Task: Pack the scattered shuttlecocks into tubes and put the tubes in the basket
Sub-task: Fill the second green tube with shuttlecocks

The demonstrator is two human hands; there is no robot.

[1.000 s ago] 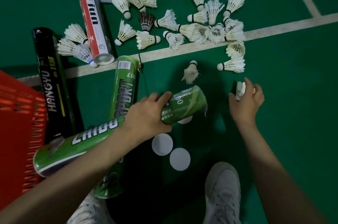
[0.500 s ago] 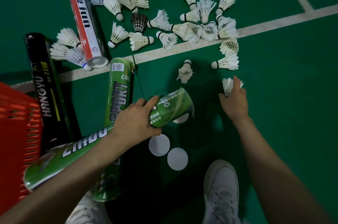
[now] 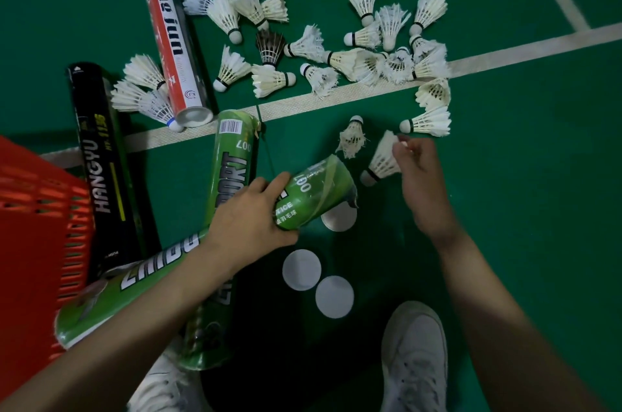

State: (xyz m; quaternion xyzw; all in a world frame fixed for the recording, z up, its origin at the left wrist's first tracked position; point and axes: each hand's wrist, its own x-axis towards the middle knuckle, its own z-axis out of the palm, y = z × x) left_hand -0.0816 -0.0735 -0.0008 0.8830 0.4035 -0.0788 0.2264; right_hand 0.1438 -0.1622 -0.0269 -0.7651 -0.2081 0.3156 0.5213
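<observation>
Hands — left hand (image 3: 252,214) grips the green tube (image 3: 314,196) near its open mouth, right hand (image 3: 422,186) pinches a shuttlecock (image 3: 383,159) beside it.

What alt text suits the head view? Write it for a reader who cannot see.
Over a green court floor, the left hand grips a green tube while the right hand pinches a white shuttlecock by its feathers near the tube's mouth. Many more shuttlecocks lie scattered beyond, with three other tubes and a red basket at left.
</observation>
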